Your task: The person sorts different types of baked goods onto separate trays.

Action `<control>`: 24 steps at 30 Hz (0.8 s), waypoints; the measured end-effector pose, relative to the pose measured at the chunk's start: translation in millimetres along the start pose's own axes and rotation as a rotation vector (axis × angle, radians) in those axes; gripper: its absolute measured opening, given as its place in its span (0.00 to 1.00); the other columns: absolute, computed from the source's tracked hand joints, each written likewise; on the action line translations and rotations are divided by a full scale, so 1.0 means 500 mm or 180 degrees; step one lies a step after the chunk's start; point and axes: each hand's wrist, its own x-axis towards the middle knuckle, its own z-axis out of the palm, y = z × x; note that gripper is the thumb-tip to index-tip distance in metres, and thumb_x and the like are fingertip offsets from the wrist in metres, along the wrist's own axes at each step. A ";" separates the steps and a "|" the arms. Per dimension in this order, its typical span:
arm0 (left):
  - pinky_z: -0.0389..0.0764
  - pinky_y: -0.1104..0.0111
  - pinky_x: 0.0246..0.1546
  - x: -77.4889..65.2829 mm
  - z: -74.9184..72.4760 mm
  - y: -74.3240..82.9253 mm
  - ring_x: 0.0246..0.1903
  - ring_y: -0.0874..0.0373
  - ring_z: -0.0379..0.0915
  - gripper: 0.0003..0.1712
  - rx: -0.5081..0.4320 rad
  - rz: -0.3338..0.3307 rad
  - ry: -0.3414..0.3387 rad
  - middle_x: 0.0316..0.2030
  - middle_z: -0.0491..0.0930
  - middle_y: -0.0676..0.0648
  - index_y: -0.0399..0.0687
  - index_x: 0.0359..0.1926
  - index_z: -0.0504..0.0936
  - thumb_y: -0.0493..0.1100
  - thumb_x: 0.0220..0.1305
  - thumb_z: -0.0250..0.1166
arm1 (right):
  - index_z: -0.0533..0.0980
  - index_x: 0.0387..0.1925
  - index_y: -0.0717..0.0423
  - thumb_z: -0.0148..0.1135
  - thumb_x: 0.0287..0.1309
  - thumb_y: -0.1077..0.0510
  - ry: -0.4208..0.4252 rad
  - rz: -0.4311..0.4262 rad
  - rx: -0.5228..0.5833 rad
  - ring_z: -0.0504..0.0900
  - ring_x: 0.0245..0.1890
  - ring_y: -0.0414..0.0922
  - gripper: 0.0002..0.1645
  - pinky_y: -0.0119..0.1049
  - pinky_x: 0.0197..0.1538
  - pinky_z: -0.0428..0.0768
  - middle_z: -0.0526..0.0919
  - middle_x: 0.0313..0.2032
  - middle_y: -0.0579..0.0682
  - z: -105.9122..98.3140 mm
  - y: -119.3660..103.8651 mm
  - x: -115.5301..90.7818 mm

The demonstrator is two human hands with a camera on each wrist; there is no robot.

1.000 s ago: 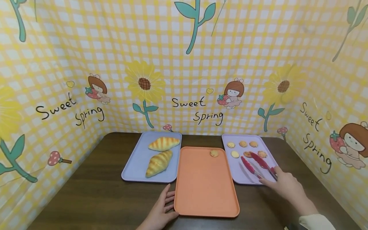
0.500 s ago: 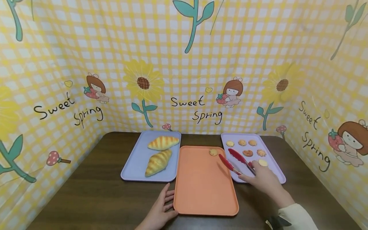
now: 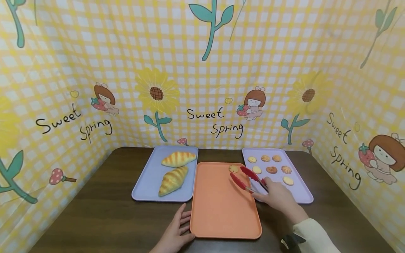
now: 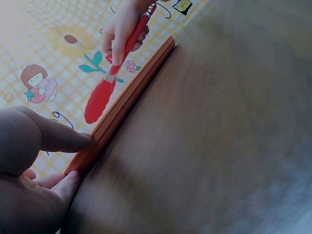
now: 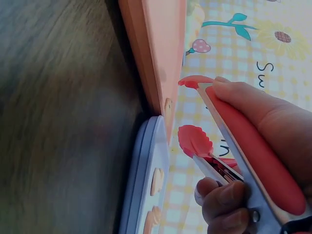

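Observation:
My right hand (image 3: 278, 196) grips red-tipped metal tongs (image 3: 241, 182) over the right side of the orange tray (image 3: 224, 207). Their two red heads stand spread apart with nothing between them, as the right wrist view also shows. Just beyond the tips, a small round cookie (image 3: 233, 169) lies near the tray's far right corner. My left hand (image 3: 175, 230) touches the orange tray's near left side, fingers fairly straight along the edge and thumb by the corner. In the left wrist view, the thumb and a finger (image 4: 73, 178) meet the tray's rim.
To the right, a lilac tray (image 3: 303, 193) carries several small cookies (image 3: 271, 169) in rows. On the left, a blue-lilac tray (image 3: 145, 191) bears two croissants (image 3: 173, 181). All stand on a dark wooden table (image 3: 104, 203), with a yellow checked cloth (image 3: 202, 77) hung around it.
My right hand has carried the tongs left from above the lilac tray's cookies to over the orange tray, their heads staying apart. The left hand has stayed at the orange tray's edge.

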 end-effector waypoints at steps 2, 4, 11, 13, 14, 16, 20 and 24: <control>0.74 0.51 0.60 0.000 0.000 0.000 0.65 0.27 0.56 0.56 -0.0008 -0.0009 -0.0002 0.64 0.57 0.19 0.22 0.72 0.36 0.24 0.57 0.67 | 0.73 0.46 0.63 0.74 0.47 0.35 -0.0018 0.0021 0.0032 0.75 0.25 0.47 0.40 0.41 0.26 0.77 0.79 0.28 0.54 0.005 0.000 0.006; 0.74 0.51 0.61 0.001 0.001 0.000 0.65 0.27 0.56 0.56 -0.0017 -0.0010 -0.0001 0.64 0.57 0.20 0.22 0.72 0.35 0.24 0.57 0.67 | 0.73 0.46 0.63 0.74 0.47 0.35 -0.0027 0.0048 0.0070 0.75 0.25 0.47 0.40 0.40 0.26 0.76 0.78 0.28 0.53 0.011 0.001 0.012; 0.72 0.48 0.61 0.004 0.002 0.001 0.65 0.27 0.56 0.57 -0.0033 -0.0104 0.0052 0.64 0.57 0.20 0.23 0.73 0.35 0.23 0.56 0.67 | 0.73 0.45 0.62 0.74 0.47 0.35 -0.0043 0.0104 0.0155 0.73 0.24 0.46 0.39 0.37 0.24 0.73 0.76 0.26 0.51 0.028 0.002 0.034; 0.72 0.47 0.61 0.005 0.003 0.000 0.65 0.27 0.55 0.57 -0.0039 -0.0125 0.0064 0.65 0.57 0.20 0.23 0.73 0.35 0.23 0.55 0.67 | 0.73 0.48 0.63 0.74 0.47 0.35 -0.0072 0.0156 0.0164 0.74 0.25 0.46 0.41 0.38 0.25 0.74 0.76 0.27 0.52 0.030 0.000 0.040; 0.72 0.47 0.61 0.005 0.003 0.000 0.65 0.27 0.55 0.57 -0.0039 -0.0126 0.0070 0.65 0.57 0.20 0.23 0.73 0.35 0.23 0.55 0.67 | 0.73 0.50 0.65 0.74 0.47 0.35 -0.0091 0.0179 0.0152 0.74 0.26 0.47 0.43 0.40 0.26 0.77 0.77 0.29 0.53 0.030 -0.002 0.043; 0.72 0.47 0.61 0.005 0.002 0.000 0.65 0.27 0.56 0.57 -0.0048 -0.0140 0.0073 0.65 0.57 0.20 0.24 0.73 0.35 0.23 0.55 0.66 | 0.72 0.56 0.67 0.73 0.48 0.34 -0.0125 0.0238 0.0116 0.76 0.29 0.48 0.47 0.44 0.32 0.83 0.80 0.34 0.57 0.030 -0.008 0.047; 0.72 0.47 0.62 0.007 0.001 0.001 0.65 0.28 0.55 0.57 -0.0095 -0.0184 0.0049 0.65 0.57 0.21 0.24 0.73 0.34 0.23 0.56 0.66 | 0.69 0.61 0.70 0.73 0.49 0.35 -0.0200 0.0350 0.0072 0.79 0.33 0.50 0.52 0.54 0.43 0.85 0.82 0.42 0.62 0.028 -0.020 0.053; 0.72 0.48 0.62 0.008 0.001 0.002 0.65 0.28 0.55 0.57 -0.0092 -0.0173 0.0045 0.65 0.56 0.21 0.24 0.73 0.34 0.23 0.56 0.66 | 0.71 0.57 0.69 0.73 0.49 0.35 -0.0254 0.0372 0.0066 0.79 0.32 0.49 0.49 0.51 0.40 0.85 0.82 0.38 0.59 0.021 -0.031 0.065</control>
